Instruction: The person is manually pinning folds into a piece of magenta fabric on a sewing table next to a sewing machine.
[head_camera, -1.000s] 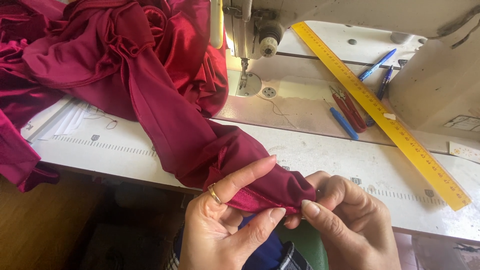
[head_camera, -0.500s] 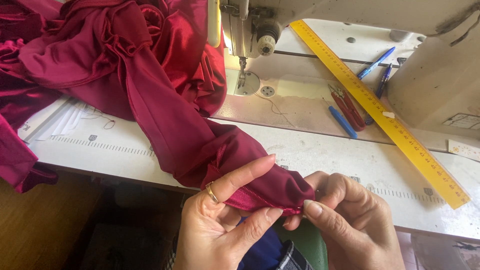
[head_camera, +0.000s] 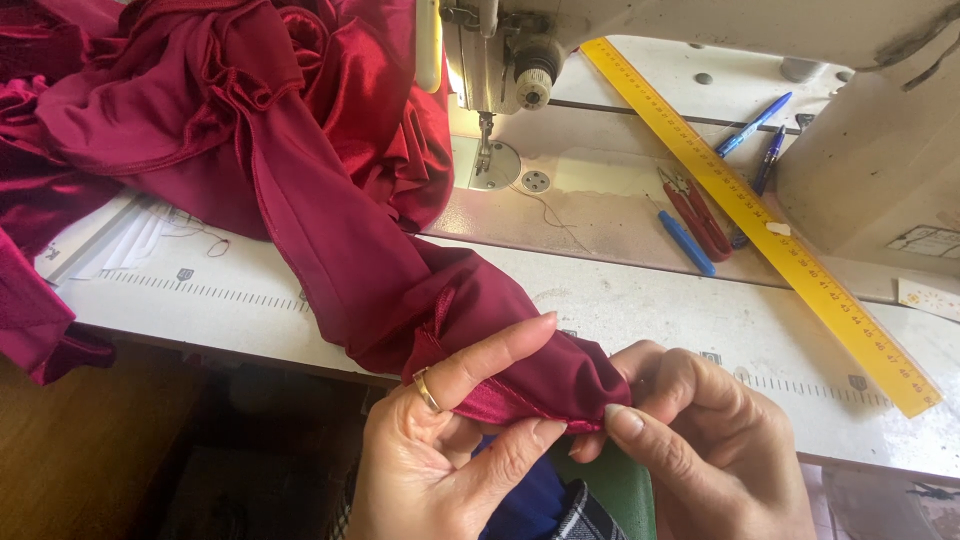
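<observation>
A heap of dark red satin fabric (head_camera: 250, 130) covers the left of a white sewing table (head_camera: 700, 320), one long fold trailing diagonally down-right to the near edge. There the left hand (head_camera: 440, 450) pinches its hemmed end between thumb and forefinger, while the right hand (head_camera: 700, 450) grips the tip. Beyond lie a yellow ruler (head_camera: 760, 220), red snips (head_camera: 695, 212) and blue pens (head_camera: 752, 125).

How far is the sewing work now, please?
Done: a stitched seam shows along the edge of the red fabric. In hand: the left hand and right hand pinch that edge at the table front. Left: the fabric is not under the sewing machine needle.
</observation>
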